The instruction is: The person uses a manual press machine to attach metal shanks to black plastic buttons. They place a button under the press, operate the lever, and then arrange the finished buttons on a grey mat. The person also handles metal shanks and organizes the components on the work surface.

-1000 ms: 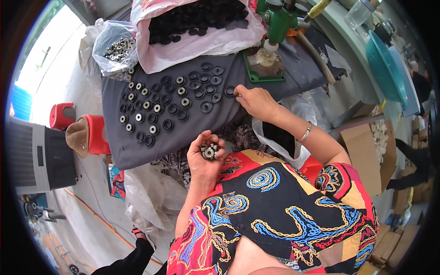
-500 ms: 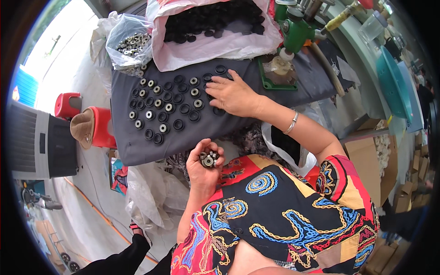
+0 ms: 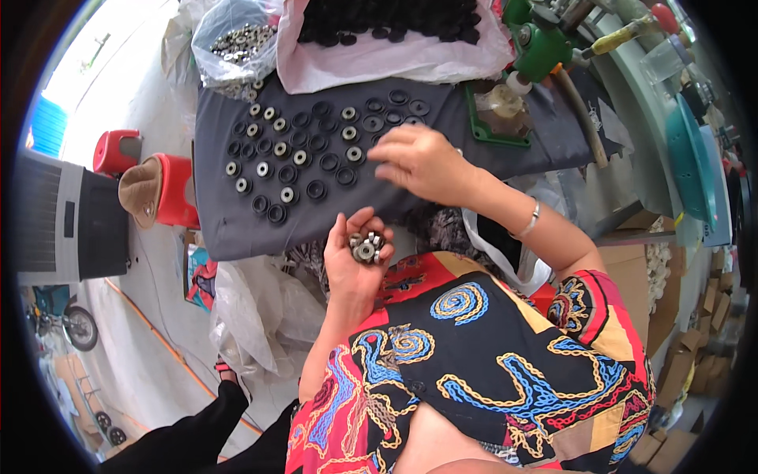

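Head view: the left hand (image 3: 354, 265) is cupped palm-up below the table (image 3: 237, 229), loosely closed around a small heap of metal inserts (image 3: 365, 247). The right hand (image 3: 422, 162), fingers half spread and seemingly empty, hovers over the black rubber rings (image 3: 316, 146) laid out on the grey cloth, some already filled. The step looks like fitting inserts into rings; the next move calls for picking one insert from the palm.

Your table (image 3: 237, 229) wears a dark grey cloth dotted with black rings (image 3: 316, 189); silver metal discs (image 3: 365, 249) gleam beside your red, black and blue swirl-patterned sleeve (image 3: 474, 332). Stools (image 3: 178, 189) are red.
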A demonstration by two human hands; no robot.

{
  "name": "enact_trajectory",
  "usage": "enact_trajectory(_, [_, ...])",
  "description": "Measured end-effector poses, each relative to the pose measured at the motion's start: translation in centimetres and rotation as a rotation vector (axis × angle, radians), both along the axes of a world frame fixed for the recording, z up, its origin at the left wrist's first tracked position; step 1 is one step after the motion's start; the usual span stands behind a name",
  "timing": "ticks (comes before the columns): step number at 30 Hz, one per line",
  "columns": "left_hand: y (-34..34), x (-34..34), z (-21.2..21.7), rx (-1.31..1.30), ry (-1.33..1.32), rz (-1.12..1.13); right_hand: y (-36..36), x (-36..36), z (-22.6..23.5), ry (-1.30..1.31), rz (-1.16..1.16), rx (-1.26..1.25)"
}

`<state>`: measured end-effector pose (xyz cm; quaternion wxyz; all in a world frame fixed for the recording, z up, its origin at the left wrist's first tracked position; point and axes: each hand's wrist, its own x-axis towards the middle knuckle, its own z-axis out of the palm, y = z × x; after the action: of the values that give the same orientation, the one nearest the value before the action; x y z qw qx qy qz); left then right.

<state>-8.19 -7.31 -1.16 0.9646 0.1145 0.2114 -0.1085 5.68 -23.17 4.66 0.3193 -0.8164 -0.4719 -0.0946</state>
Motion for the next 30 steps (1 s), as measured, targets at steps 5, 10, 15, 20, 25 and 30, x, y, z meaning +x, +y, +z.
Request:
enact_trajectory(5, [-1.7,0.8,1.4,-0.02,0.118,0.076,0.7,-5.3,0.1,-0.005,0.293,-0.085])
enact_trajectory(10, [-1.5,0.2,-1.1,-0.012,0.005,0.077,0.8,-7.7,-1.1,-0.239,0.252,-0.184])
enact_trajectory(15, [-2.1,0.3,-0.1,0.103,0.103,0.062,1.3,-8.8,-1.2,0.023,0.062,-0.216])
enact_trajectory(20, [-1.8,-0.1,0.3,0.181,0.127,0.029,1.7,-8.5,-0.1,0.198,0.079,-0.295])
enact_trajectory(25, [-2.7,-0.3,1.4,0.418,0.081,0.114,1.5,-8.2,-0.1,0.064,0.115,-0.094])
enact_trajectory(30, [-1.9,-0.4,-0.3,0.194,-0.025,0.021,1.5,-7.2,1.0,0.087,0.029,-0.065])
